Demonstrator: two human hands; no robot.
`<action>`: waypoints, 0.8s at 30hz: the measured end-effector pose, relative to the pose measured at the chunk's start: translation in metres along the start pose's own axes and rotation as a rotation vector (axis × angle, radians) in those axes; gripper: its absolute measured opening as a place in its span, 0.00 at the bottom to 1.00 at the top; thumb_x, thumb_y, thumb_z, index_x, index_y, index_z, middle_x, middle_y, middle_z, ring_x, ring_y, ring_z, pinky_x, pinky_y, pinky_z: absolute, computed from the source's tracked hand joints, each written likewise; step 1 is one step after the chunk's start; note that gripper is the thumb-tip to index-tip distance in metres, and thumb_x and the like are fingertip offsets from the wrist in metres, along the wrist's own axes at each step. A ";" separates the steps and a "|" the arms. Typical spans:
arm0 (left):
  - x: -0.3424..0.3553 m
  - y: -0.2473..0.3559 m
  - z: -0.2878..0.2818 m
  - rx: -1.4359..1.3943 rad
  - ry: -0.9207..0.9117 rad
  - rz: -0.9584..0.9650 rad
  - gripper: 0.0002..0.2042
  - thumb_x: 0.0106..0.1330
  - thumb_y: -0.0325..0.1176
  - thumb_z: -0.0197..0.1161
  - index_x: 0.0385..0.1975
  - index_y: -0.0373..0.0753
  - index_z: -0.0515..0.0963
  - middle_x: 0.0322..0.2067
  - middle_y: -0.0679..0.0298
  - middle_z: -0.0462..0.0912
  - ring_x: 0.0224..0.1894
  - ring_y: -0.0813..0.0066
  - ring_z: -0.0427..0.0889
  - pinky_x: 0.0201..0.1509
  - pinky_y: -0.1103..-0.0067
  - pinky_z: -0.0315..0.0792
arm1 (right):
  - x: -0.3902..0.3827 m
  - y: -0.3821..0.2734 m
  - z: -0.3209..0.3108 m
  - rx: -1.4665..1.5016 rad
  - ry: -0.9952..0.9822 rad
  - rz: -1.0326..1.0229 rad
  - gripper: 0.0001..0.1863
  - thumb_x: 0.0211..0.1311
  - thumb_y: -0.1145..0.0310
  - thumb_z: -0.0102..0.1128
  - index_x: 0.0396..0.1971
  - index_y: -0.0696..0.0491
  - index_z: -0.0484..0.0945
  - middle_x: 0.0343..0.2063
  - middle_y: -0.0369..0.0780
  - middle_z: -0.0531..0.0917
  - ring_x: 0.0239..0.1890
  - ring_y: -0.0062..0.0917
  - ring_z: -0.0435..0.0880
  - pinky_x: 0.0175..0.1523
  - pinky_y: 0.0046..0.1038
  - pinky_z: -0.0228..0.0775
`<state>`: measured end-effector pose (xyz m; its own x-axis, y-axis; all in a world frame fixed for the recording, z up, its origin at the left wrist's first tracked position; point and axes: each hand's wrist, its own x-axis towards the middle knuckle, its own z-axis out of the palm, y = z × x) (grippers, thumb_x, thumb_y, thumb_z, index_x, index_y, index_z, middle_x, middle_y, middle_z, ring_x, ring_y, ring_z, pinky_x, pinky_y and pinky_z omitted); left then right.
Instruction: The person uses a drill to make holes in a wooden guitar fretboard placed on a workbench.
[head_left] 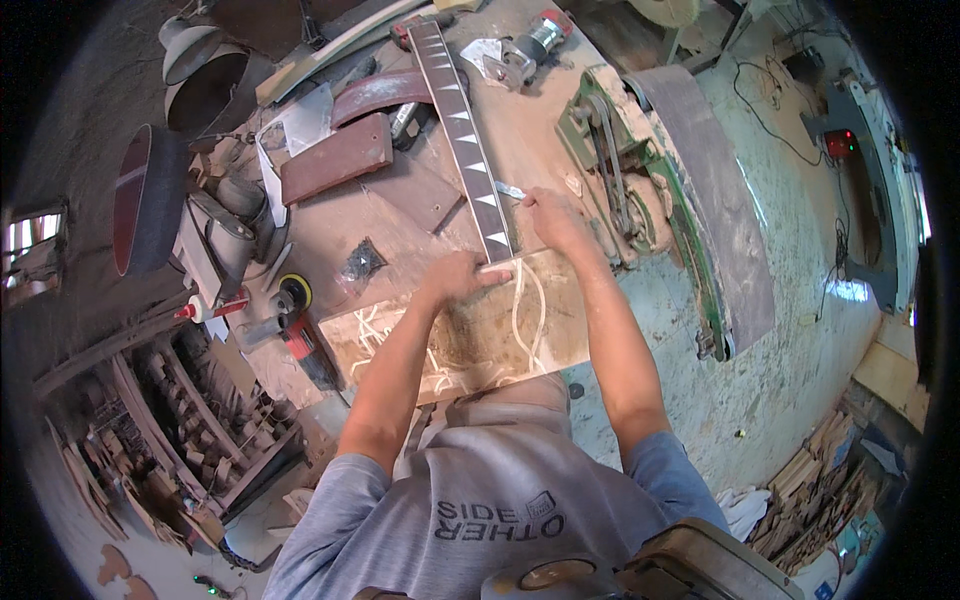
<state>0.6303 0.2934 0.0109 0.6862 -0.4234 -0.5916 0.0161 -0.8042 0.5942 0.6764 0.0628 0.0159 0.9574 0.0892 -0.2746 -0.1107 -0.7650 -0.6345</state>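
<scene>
A long, narrow dark fretboard (pixel 462 140) with white triangle inlays and pale edges lies lengthwise away from me on the workbench. My left hand (pixel 458 279) is at its near end, fingers closed against the end and edge. To the right of the fretboard, my right hand (pixel 556 218) is closed around a small tool with a flat, pale blade (pixel 510 190). The blade's tip is close to the fretboard's right edge; whether it touches I cannot tell. Below both hands sits a brown wooden block (pixel 480 335) with pale curved lines across its top.
Left on the dusty bench are reddish-brown wood pieces (pixel 337 160), a small plastic bag (pixel 362 260), a polisher (pixel 298 325) and a glue bottle (pixel 210 306). A red power tool (pixel 540 35) lies at the far end. A green belt machine (pixel 650 190) stands at the right.
</scene>
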 end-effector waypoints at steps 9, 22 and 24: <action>0.001 0.006 -0.001 0.021 -0.058 -0.061 0.41 0.58 0.75 0.60 0.49 0.38 0.87 0.43 0.43 0.88 0.49 0.45 0.86 0.55 0.60 0.77 | 0.019 0.011 0.037 -0.270 -0.117 -0.115 0.17 0.63 0.79 0.54 0.46 0.51 0.88 0.40 0.53 0.87 0.44 0.51 0.87 0.51 0.49 0.77; 0.002 -0.007 0.004 0.036 0.032 0.000 0.43 0.55 0.78 0.58 0.42 0.37 0.88 0.41 0.43 0.88 0.46 0.45 0.87 0.52 0.58 0.79 | 0.077 -0.037 0.015 0.044 0.274 -0.222 0.13 0.71 0.69 0.51 0.44 0.57 0.82 0.42 0.55 0.86 0.48 0.50 0.84 0.53 0.47 0.75; -0.001 -0.004 0.002 0.058 0.045 -0.004 0.42 0.56 0.77 0.57 0.39 0.36 0.88 0.39 0.44 0.88 0.45 0.45 0.87 0.51 0.58 0.79 | 0.110 -0.050 0.012 0.082 0.298 -0.216 0.13 0.70 0.66 0.52 0.44 0.57 0.82 0.42 0.54 0.86 0.48 0.50 0.84 0.53 0.47 0.75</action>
<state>0.6283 0.2961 0.0087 0.7180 -0.4017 -0.5684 -0.0218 -0.8292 0.5585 0.7839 0.1184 0.0090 0.9953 0.0438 0.0868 0.0928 -0.6939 -0.7141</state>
